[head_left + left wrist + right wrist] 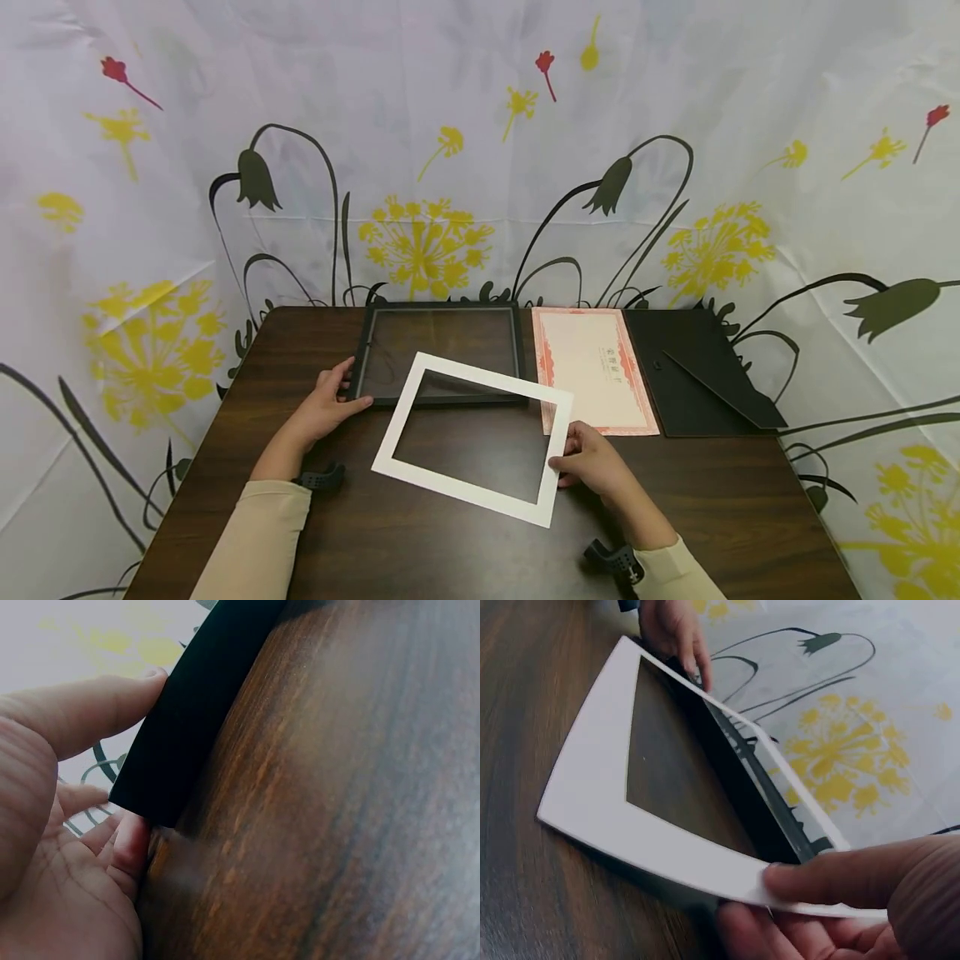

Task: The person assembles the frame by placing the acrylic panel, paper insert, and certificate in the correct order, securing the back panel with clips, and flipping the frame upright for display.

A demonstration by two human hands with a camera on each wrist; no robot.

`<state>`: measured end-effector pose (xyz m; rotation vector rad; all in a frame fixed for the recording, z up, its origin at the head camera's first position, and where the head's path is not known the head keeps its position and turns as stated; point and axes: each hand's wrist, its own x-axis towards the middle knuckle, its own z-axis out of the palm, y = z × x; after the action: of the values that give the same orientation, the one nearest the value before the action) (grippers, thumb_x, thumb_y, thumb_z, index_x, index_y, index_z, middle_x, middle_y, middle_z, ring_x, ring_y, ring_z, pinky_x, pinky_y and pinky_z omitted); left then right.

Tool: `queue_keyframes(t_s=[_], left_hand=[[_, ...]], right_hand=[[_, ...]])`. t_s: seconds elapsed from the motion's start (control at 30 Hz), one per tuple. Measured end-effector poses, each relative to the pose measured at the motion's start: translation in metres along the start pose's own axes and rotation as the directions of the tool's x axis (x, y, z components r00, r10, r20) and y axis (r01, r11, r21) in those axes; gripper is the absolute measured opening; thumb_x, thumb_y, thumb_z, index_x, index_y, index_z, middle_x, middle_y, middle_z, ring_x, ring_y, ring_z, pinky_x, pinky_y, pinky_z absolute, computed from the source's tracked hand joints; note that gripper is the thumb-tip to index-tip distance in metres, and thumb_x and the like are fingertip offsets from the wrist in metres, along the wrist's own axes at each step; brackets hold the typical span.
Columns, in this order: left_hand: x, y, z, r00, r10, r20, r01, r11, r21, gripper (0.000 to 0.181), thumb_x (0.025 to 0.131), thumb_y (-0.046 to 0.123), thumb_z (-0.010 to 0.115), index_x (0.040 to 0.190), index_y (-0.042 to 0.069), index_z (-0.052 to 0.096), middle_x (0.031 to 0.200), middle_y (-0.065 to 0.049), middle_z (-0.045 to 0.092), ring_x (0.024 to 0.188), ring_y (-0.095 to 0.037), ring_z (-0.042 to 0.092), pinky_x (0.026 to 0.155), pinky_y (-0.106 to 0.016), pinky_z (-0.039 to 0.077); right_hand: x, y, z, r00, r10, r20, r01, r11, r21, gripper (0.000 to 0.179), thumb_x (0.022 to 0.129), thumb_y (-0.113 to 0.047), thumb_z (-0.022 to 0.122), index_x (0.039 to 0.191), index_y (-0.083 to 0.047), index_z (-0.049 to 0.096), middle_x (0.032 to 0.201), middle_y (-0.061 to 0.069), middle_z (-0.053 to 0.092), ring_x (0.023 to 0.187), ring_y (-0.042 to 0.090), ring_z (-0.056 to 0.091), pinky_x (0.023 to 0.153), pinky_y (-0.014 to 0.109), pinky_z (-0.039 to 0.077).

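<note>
Foreground: the left sleeve [255, 542] and right sleeve [673, 573] flank bare tabletop [420, 558], the main open room for moving. The right hand [588, 462] pinches the white mat [465, 490] by its right side, aslant; supported there alone, it could sag or snag on the black frame [518, 342]. The left hand [324, 408] grips that frame's near left corner. Rightward, a red-bordered certificate [592, 367] and backing board [697, 375] limit clearance; the frame's far edge nears the tabletop's.
</note>
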<state>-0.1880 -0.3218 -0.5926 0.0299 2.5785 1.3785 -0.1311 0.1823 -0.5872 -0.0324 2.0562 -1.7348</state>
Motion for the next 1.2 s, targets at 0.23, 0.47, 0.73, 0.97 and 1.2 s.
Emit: queue_keyframes(t_s=[0.23, 0.47, 0.73, 0.97, 1.2], left_hand=[[-0.002, 0.001, 0.0, 1.0, -0.016, 0.003, 0.016, 1.0, 0.009, 0.1, 0.103, 0.038, 0.078, 0.173, 0.0, 0.018, 0.152, -0.027, 0.03, 0.127, -0.039, 0.044, 0.104, -0.045, 0.041], [-0.005, -0.001, 0.0, 1.0, -0.014, -0.002, 0.014, 1.0, 0.021, 0.097, 0.102, 0.04, 0.079, 0.172, 0.001, 0.023, 0.153, -0.026, 0.031, 0.127, -0.038, 0.046, 0.103, -0.042, 0.043], [-0.003, -0.001, 0.0, 1.0, -0.004, -0.005, 0.004, 1.0, 0.023, 0.095, 0.101, 0.038, 0.08, 0.17, 0.001, 0.027, 0.154, -0.027, 0.031, 0.13, -0.041, 0.048, 0.106, -0.049, 0.044], [-0.003, -0.001, 0.002, 1.0, -0.001, -0.008, 0.001, 1.0, 0.024, 0.093, 0.1, 0.038, 0.082, 0.168, 0.001, 0.03, 0.153, -0.027, 0.032, 0.127, -0.041, 0.05, 0.105, -0.049, 0.045], [-0.004, -0.001, 0.003, 1.0, 0.023, -0.01, -0.023, 1.0, 0.015, 0.092, 0.101, 0.034, 0.081, 0.168, 0.0, 0.029, 0.153, -0.028, 0.031, 0.132, -0.042, 0.047, 0.108, -0.052, 0.044]], right_hand=[[-0.001, 0.003, -0.005, 0.998, 0.004, -0.059, -0.003, 1.0, 0.004, 0.042, 0.103, -0.006, 0.071, 0.14, -0.002, 0.052, 0.102, 0.019, 0.074, 0.078, 0.024, 0.075, 0.062, 0.041, 0.063], [-0.002, 0.003, -0.009, 0.996, -0.071, 0.049, 0.067, 0.993, 0.095, 0.072, 0.093, 0.009, 0.074, 0.149, -0.006, 0.031, 0.123, 0.035, 0.065, 0.092, 0.03, 0.077, 0.071, 0.045, 0.066], [-0.003, 0.001, -0.014, 0.993, -0.115, -0.011, 0.115, 0.993, 0.028, 0.044, 0.096, 0.005, 0.074, 0.133, 0.006, 0.051, 0.107, 0.021, 0.066, 0.086, 0.024, 0.072, 0.075, 0.033, 0.063], [-0.001, 0.001, -0.013, 0.989, -0.042, -0.144, 0.046, 0.999, 0.022, 0.033, 0.109, -0.007, 0.062, 0.136, -0.016, 0.046, 0.112, 0.027, 0.07, 0.085, 0.036, 0.079, 0.057, 0.047, 0.063], [0.008, 0.001, -0.018, 0.977, -0.005, -0.212, 0.02, 0.998, 0.064, 0.05, 0.113, -0.01, 0.054, 0.154, -0.029, 0.034, 0.114, 0.024, 0.067, 0.078, 0.031, 0.073, 0.055, 0.054, 0.062]])
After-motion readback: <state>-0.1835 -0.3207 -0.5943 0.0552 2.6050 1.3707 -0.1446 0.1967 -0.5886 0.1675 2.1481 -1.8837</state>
